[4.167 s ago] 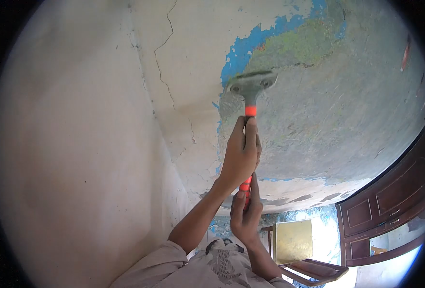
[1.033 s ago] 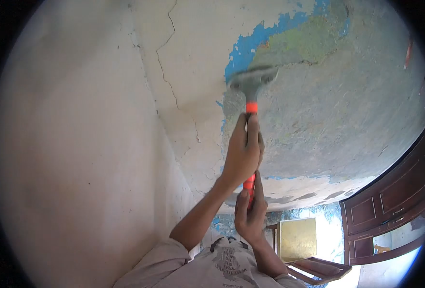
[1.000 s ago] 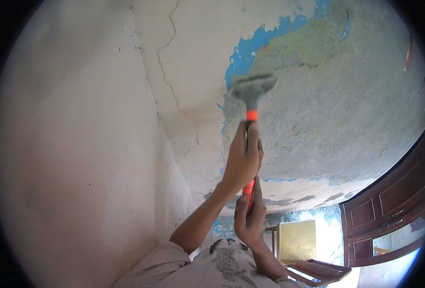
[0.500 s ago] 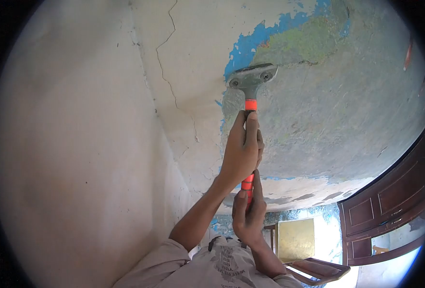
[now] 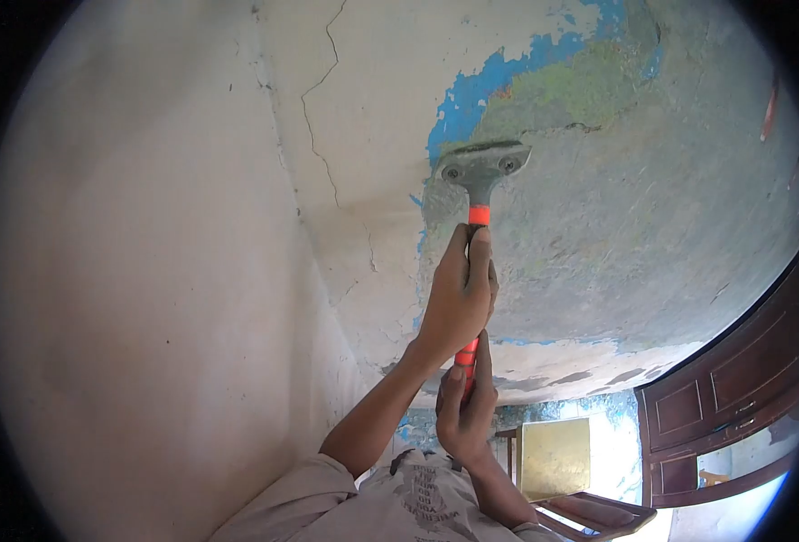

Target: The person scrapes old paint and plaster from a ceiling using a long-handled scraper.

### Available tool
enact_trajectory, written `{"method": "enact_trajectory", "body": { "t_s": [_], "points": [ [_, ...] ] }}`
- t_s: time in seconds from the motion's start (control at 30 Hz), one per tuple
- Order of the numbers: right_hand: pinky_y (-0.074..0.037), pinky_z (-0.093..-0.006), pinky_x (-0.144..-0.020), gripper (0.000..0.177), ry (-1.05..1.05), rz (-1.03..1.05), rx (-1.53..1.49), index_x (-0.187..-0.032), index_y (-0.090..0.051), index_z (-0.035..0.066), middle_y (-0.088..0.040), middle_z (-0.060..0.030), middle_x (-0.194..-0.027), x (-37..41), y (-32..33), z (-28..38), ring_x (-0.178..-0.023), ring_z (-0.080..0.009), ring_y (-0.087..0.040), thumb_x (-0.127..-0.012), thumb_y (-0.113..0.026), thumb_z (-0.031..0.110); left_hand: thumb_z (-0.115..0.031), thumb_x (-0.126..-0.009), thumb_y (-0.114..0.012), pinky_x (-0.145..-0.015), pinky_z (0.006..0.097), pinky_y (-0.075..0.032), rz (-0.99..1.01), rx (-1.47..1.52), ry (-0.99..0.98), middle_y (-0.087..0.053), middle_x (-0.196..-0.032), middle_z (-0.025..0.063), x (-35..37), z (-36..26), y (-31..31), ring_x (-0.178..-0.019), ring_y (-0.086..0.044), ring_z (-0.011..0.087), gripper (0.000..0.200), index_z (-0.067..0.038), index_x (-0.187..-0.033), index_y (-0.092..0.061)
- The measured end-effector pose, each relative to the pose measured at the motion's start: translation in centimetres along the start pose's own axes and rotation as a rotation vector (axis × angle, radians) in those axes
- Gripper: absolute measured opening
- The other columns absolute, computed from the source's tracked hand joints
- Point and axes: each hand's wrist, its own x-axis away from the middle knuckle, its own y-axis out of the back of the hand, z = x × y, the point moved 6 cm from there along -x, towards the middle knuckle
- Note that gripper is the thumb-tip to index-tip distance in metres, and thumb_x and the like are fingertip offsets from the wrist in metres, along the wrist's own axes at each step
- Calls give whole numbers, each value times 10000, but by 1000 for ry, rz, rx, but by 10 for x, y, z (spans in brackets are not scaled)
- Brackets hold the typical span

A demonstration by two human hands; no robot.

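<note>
A scraper (image 5: pixel 482 170) with a wide grey head and a black-and-red handle is held upright against the peeling wall (image 5: pixel 598 235). Its blade edge sits at the lower border of a blue and green paint patch (image 5: pixel 485 95). Closed round the upper handle, just under the orange collar, is my left hand (image 5: pixel 458 294). Lower down, my right hand (image 5: pixel 467 415) grips the red end of the same handle. Part of the handle between the hands is hidden by my fingers.
A cracked off-white surface (image 5: pixel 363 135) borders the scraped grey area, with a plain wall (image 5: pixel 146 271) at left. Dark wooden cabinets (image 5: pixel 733 379) stand at right. A wooden chair (image 5: pixel 598 513) and a yellowish panel (image 5: pixel 555 456) are low behind me.
The scraper and both hands have come down slightly in the view, away from the blue paint edge. The wall view has shifted a little too. Both grips are the same.
</note>
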Motion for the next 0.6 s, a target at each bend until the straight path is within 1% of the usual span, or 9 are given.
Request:
{"method": "enact_trajectory", "body": {
  "t_s": [0.03, 0.13, 0.17, 0.27, 0.43, 0.47, 0.53, 0.6],
  "points": [
    [-487, -322, -554, 566, 8, -5, -5, -1513, -267, -133, -667, -205, -788, 0, -3, 1, -614, -191, -643, -1036, -452, 109, -442, -1092, -412, -346, 228, -238, 5, -2, 11, -337, -622, -53, 0, -2, 0, -408, -297, 28, 350, -128, -937, -402],
    [-492, -327, -562, 583, -82, 44, -58, -1526, -234, -127, -676, -217, -824, 1, -8, 9, -612, -200, -642, -1039, -446, 115, -463, -1086, -418, -348, 223, -239, 37, -9, 27, -345, -630, -54, 0, -6, 3, -408, -304, 27, 365, -127, -943, -406],
    [-495, -333, -570, 597, -93, 66, -52, -1537, -209, -119, -689, -240, -890, 2, -10, 0, -617, -203, -643, -1042, -441, 123, -456, -1087, -418, -348, 223, -239, 22, -27, 10, -348, -633, -54, 1, -3, 5, -409, -307, 27, 361, -125, -943, -408],
    [-482, -325, -559, 591, -29, 20, -69, -1535, -219, -121, -681, -228, -868, 7, -6, -8, -601, -189, -624, -1043, -438, 123, -435, -1091, -416, -346, 223, -241, -6, -56, -31, -353, -640, -52, 1, 6, 5, -410, -317, 27, 347, -121, -943, -413],
    [-495, -325, -568, 579, -77, 36, -61, -1524, -237, -133, -683, -245, -885, -1, -2, 4, -635, -192, -644, -1048, -432, 133, -405, -1097, -406, -338, 228, -249, 44, 22, 17, -358, -632, -50, -1, -6, 0, -405, -324, 32, 331, -115, -938, -416],
    [-499, -325, -570, 577, -89, 39, -54, -1522, -241, -136, -683, -248, -889, 1, -3, 5, -640, -195, -649, -1048, -431, 135, -402, -1097, -404, -336, 229, -249, 27, -3, -3, -359, -633, -49, 0, -3, 1, -403, -321, 33, 330, -114, -938, -416],
    [-498, -328, -564, 578, -70, 29, -33, -1521, -242, -137, -680, -246, -872, 9, -2, -2, -633, -193, -649, -1047, -431, 134, -396, -1098, -401, -331, 232, -249, -3, -61, -47, -360, -634, -48, 0, 6, 4, -399, -316, 36, 327, -111, -938, -416],
    [-498, -331, -562, 578, -37, 18, -18, -1520, -243, -138, -676, -241, -846, 7, 1, -5, -626, -193, -650, -1047, -431, 135, -381, -1100, -393, -329, 233, -248, 5, -47, -26, -362, -639, -46, 3, 9, 0, -397, -312, 38, 316, -110, -938, -415]
  ]
}}
